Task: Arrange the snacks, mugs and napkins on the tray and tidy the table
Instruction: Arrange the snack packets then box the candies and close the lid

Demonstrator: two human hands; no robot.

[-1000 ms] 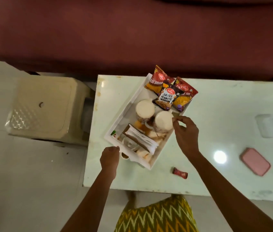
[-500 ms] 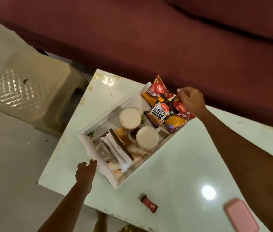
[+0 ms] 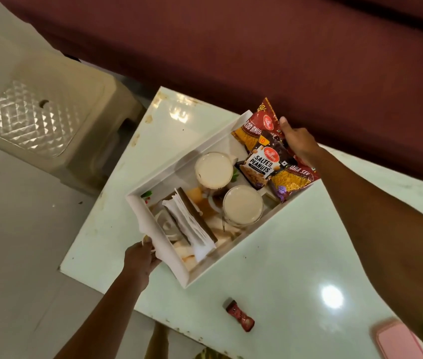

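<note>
A white tray [image 3: 153,234] sits askew on the pale table [image 3: 283,255]. Inside it stand two glass mugs [image 3: 214,169] [image 3: 242,205] of milky drink, a stack of white napkins [image 3: 192,226] in a brown holder, and three snack packets: salted peanuts [image 3: 261,164], a red bhujia packet [image 3: 254,125] and a red sev packet [image 3: 293,180] leaning over the far rim. My left hand [image 3: 140,260] grips the tray's near end. My right hand [image 3: 298,141] rests on the packets at the tray's far end; whether it grips the rim is hidden.
A small red wrapped snack [image 3: 240,318] lies on the table near the front edge. A pink case [image 3: 397,342] lies at the lower right. A maroon sofa [image 3: 257,47] runs behind the table. A cream plastic stool [image 3: 47,120] stands to the left on the floor.
My right hand left the mug and went to the snack packets at the tray's far end. My left hand closed on the tray's near end. The view has tilted and come closer.
</note>
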